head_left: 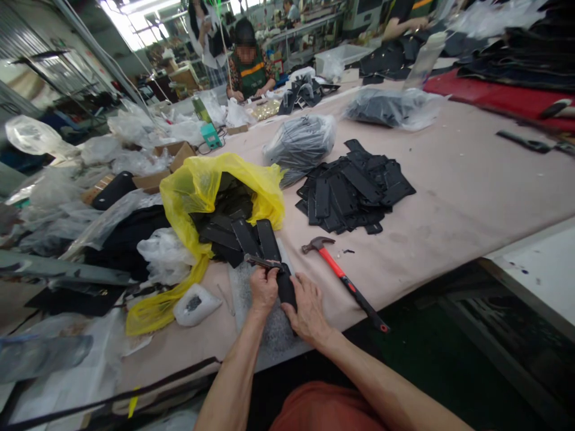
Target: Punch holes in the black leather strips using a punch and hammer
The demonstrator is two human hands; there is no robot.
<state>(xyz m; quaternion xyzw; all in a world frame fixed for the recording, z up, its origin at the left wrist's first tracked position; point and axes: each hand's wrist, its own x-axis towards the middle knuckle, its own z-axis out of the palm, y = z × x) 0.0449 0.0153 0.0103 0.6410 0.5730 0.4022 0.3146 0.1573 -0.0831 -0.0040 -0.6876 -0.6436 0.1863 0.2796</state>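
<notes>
My left hand [263, 291] is closed round a slim dark metal tool [264, 261], perhaps pliers; its exact kind is unclear. The tool's right end meets the top of a black flat strip [286, 288]. Along the strip's right side, my right hand [309, 306] grips it with thumb and fingers. Both hands are over a speckled grey slab [274, 338] at the table's near edge. Just beyond them, more black strips [245, 236] spill from a yellow plastic bag [191, 185]. To the right lies a claw hammer [339, 272] with a red and black handle.
A heap of black strips [354, 188] lies past the hammer. Clear bags of dark pieces [300, 140] stand behind it. Left are a white bag [196, 305] and crumpled plastic. A co-worker [250, 72] sits across the table [471, 185], whose near edge runs diagonally.
</notes>
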